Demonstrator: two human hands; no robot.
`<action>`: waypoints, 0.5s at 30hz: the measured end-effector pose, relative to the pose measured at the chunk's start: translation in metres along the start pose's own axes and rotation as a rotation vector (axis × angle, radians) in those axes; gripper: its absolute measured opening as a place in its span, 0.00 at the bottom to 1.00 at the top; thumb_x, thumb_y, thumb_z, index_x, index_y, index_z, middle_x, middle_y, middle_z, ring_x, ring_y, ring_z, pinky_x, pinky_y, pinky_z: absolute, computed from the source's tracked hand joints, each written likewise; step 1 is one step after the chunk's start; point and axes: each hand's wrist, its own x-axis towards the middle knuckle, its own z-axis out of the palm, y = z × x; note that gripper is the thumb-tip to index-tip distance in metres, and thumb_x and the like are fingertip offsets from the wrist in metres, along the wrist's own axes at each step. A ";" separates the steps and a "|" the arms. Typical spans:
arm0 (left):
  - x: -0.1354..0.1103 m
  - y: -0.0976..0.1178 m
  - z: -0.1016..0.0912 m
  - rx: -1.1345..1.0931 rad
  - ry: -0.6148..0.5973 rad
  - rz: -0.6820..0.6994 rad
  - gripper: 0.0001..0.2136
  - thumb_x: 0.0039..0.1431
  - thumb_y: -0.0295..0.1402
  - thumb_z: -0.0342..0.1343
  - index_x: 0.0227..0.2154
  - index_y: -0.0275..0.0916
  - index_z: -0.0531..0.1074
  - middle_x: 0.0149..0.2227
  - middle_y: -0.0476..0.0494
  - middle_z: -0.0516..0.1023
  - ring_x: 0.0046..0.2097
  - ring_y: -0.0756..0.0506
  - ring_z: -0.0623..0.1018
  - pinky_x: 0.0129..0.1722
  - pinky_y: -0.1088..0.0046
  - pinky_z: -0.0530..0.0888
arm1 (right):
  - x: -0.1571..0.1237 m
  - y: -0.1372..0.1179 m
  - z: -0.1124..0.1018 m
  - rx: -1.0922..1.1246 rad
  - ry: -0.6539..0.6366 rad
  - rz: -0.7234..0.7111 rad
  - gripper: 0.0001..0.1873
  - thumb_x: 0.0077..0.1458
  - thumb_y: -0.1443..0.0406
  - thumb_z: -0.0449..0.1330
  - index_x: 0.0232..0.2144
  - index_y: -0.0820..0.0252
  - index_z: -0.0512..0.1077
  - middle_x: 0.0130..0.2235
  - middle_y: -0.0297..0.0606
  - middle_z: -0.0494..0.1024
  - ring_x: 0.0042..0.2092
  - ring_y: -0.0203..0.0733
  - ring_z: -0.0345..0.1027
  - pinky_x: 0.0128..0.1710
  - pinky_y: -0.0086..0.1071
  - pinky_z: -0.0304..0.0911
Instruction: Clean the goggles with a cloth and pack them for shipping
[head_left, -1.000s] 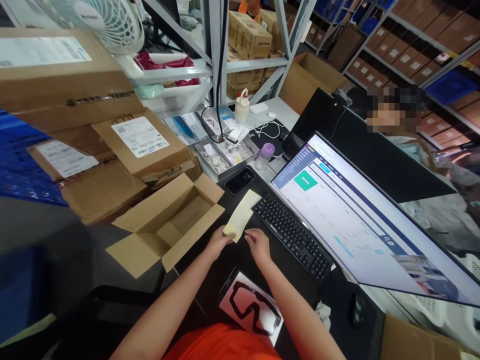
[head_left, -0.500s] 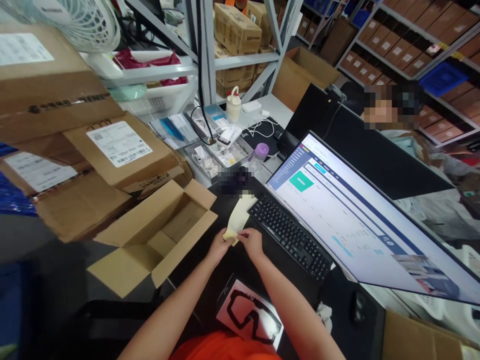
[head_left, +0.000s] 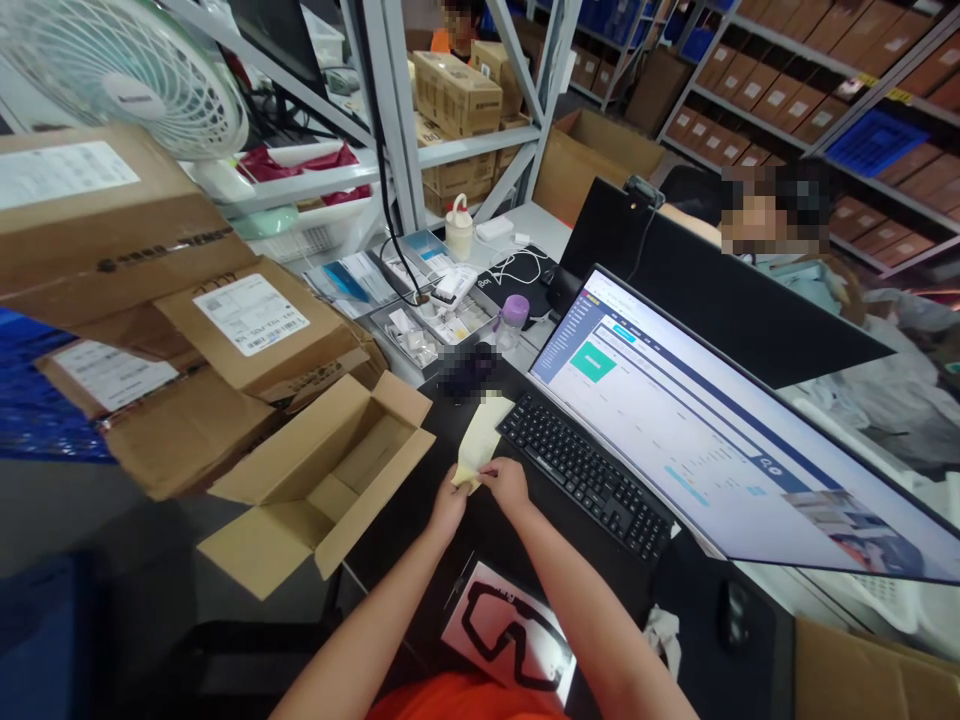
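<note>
- Desk (head_left: 420, 500): black top, unchanged since a second ago.
- Monitor (head_left: 712, 440): stands along the desk's right edge, screen lit, same page as before.
- Open carton (head_left: 330, 470): at the desk's left edge, flaps spread, unmoved.
- Keyboard (head_left: 585, 475): lies in front of the monitor, untouched.
- Goggles card (head_left: 514, 632): lies flat at the desk's near edge.
- Left hand (head_left: 450, 505): fingers closed on the near end of the slip, as before.
- Right hand (head_left: 508, 482): a second ago rested beside the slip; now thumb and fingertips pinch the same near end, touching the left hand.
- Yellow paper slip (head_left: 480, 435): mid-desk, just left of the keyboard, earlier straight, now curled.
</note>
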 end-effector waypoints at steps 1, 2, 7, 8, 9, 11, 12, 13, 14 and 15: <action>-0.001 0.000 0.000 -0.007 0.001 0.007 0.16 0.65 0.39 0.56 0.50 0.36 0.70 0.50 0.40 0.75 0.48 0.43 0.77 0.47 0.57 0.77 | 0.001 0.000 0.000 0.002 0.006 -0.004 0.14 0.65 0.59 0.59 0.46 0.62 0.73 0.45 0.40 0.77 0.42 0.40 0.74 0.43 0.40 0.73; -0.002 0.000 0.000 -0.014 0.004 0.015 0.16 0.65 0.39 0.56 0.50 0.36 0.70 0.50 0.40 0.75 0.48 0.42 0.77 0.47 0.57 0.77 | 0.002 -0.001 0.000 0.003 0.014 -0.007 0.14 0.65 0.59 0.59 0.47 0.62 0.73 0.45 0.40 0.77 0.42 0.40 0.74 0.43 0.40 0.73; -0.007 -0.002 0.001 -0.069 0.039 0.037 0.16 0.65 0.40 0.56 0.51 0.36 0.70 0.51 0.39 0.74 0.49 0.42 0.77 0.48 0.56 0.76 | 0.002 -0.005 0.001 -0.014 0.040 0.003 0.13 0.64 0.59 0.60 0.46 0.62 0.73 0.45 0.40 0.77 0.43 0.41 0.74 0.44 0.41 0.72; -0.007 -0.002 0.001 -0.081 0.047 0.035 0.17 0.65 0.40 0.56 0.51 0.36 0.70 0.51 0.39 0.74 0.49 0.42 0.77 0.48 0.56 0.76 | 0.001 -0.005 0.001 -0.021 0.041 0.006 0.13 0.64 0.59 0.59 0.45 0.62 0.73 0.45 0.40 0.77 0.43 0.41 0.74 0.44 0.41 0.72; -0.007 -0.003 0.002 -0.092 0.054 0.031 0.17 0.65 0.40 0.56 0.51 0.36 0.70 0.51 0.39 0.74 0.49 0.42 0.77 0.48 0.56 0.76 | 0.000 -0.006 0.001 -0.027 0.043 0.011 0.13 0.64 0.59 0.59 0.45 0.62 0.73 0.45 0.40 0.77 0.43 0.41 0.74 0.45 0.41 0.72; -0.006 -0.003 0.003 -0.111 0.064 0.018 0.17 0.65 0.40 0.56 0.51 0.36 0.70 0.51 0.39 0.74 0.48 0.42 0.77 0.48 0.57 0.76 | -0.003 -0.007 0.002 -0.035 0.047 0.020 0.13 0.64 0.59 0.59 0.45 0.62 0.73 0.45 0.40 0.77 0.43 0.41 0.74 0.45 0.41 0.72; -0.006 -0.003 0.003 -0.119 0.068 0.013 0.17 0.65 0.40 0.56 0.51 0.36 0.70 0.51 0.40 0.74 0.48 0.42 0.77 0.47 0.57 0.77 | -0.005 -0.007 0.001 -0.036 0.050 0.025 0.13 0.64 0.59 0.60 0.45 0.62 0.73 0.46 0.40 0.77 0.43 0.41 0.74 0.45 0.41 0.72; -0.006 -0.003 0.004 -0.124 0.071 0.008 0.17 0.65 0.40 0.56 0.51 0.36 0.70 0.51 0.40 0.74 0.48 0.42 0.77 0.47 0.57 0.77 | -0.006 -0.007 0.001 -0.035 0.054 0.029 0.13 0.64 0.59 0.60 0.45 0.62 0.73 0.46 0.40 0.77 0.43 0.41 0.74 0.45 0.41 0.72; -0.006 -0.003 0.004 -0.128 0.074 0.005 0.17 0.65 0.40 0.56 0.51 0.36 0.70 0.51 0.40 0.74 0.48 0.42 0.77 0.47 0.57 0.77 | -0.007 -0.006 0.001 -0.031 0.057 0.030 0.13 0.64 0.59 0.60 0.46 0.62 0.73 0.46 0.40 0.77 0.43 0.41 0.74 0.45 0.41 0.72; -0.006 -0.003 0.005 -0.130 0.076 0.003 0.17 0.65 0.40 0.56 0.51 0.36 0.70 0.51 0.39 0.74 0.48 0.42 0.77 0.48 0.57 0.76 | -0.008 -0.006 0.001 -0.025 0.059 0.030 0.13 0.64 0.59 0.60 0.46 0.62 0.73 0.47 0.40 0.77 0.43 0.41 0.74 0.45 0.41 0.72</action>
